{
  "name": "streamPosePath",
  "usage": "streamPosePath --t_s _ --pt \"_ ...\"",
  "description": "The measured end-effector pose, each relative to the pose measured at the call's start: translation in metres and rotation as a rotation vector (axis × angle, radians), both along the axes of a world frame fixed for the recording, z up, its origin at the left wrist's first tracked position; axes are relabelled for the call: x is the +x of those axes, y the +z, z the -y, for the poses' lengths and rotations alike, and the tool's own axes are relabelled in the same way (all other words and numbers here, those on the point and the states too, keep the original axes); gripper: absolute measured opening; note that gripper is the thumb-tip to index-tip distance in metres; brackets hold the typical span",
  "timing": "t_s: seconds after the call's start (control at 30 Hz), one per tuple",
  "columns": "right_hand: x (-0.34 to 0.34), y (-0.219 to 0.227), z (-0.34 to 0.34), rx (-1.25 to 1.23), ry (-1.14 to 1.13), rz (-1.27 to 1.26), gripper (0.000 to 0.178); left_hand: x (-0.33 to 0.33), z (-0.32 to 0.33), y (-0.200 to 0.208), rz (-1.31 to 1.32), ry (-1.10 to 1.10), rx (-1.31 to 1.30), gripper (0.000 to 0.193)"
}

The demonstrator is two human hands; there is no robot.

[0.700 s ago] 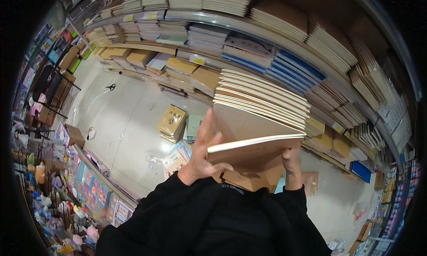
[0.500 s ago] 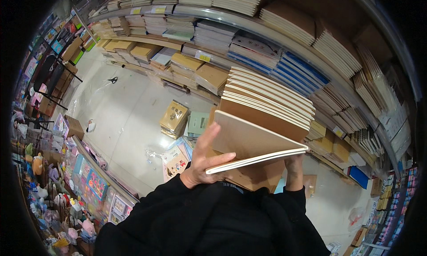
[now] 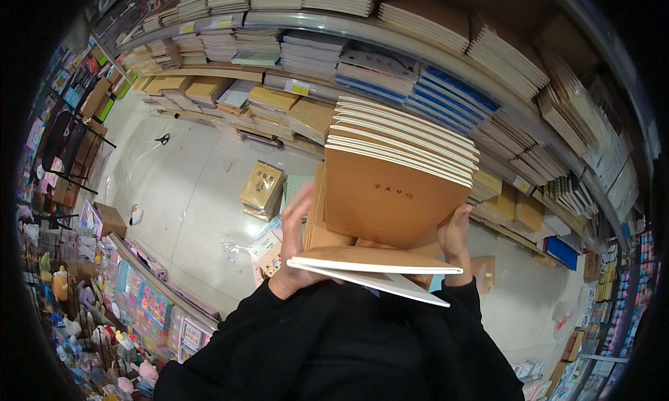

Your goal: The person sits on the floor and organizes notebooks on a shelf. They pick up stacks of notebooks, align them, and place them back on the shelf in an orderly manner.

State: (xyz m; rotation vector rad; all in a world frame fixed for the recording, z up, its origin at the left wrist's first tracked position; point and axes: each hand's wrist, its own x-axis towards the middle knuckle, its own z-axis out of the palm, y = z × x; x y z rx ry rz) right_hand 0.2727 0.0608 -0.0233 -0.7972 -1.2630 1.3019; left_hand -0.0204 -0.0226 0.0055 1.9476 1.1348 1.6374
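Observation:
A leaning stack of brown-covered notebooks (image 3: 401,192) with white page edges fans away in front of me. The front cover faces me, with small dark print on it. My right hand (image 3: 455,235) grips the stack's right edge, thumb on the front cover. Two separated notebooks (image 3: 376,259) lie nearer my body, one brown side up, the other tilted down below it with a pale face showing. My left hand (image 3: 294,244) holds their left end, its slightly blurred fingers pointing up beside the stack. Brown cardboard (image 3: 317,223) shows between that hand and the stack.
Long shelves (image 3: 390,35) full of notebooks curve across the far side and right. A wrapped yellowish pack (image 3: 263,188) and black scissors (image 3: 162,139) are on the pale floor. Plush toys (image 3: 104,331) crowd the lower left, and a black chair (image 3: 66,146) stands at far left.
The near notebooks have tipped down toward my body and spread apart, uncovering the stack's front cover. My left hand has shifted left; more of my right hand shows at the stack's edge.

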Motion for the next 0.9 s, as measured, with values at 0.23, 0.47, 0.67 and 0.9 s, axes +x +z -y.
streamPosePath --t_s 0.23,0.47,0.67,0.9 --pt "0.006 -0.006 0.012 -0.054 -0.061 0.008 0.077 0.004 -0.009 0.004 0.271 -0.245 -0.153 0.136" --pt "0.009 -0.012 0.004 -0.095 0.019 -0.197 0.091 0.005 0.002 -0.001 0.058 0.038 -0.06 0.119" --pt "0.014 -0.024 0.009 -0.062 -0.023 0.033 0.089 0.006 -0.01 0.002 0.109 -0.046 -0.188 0.133" --pt "0.038 -0.047 0.026 -0.043 0.084 0.626 0.09 -0.005 -0.021 -0.005 0.284 -0.245 -0.25 0.157"
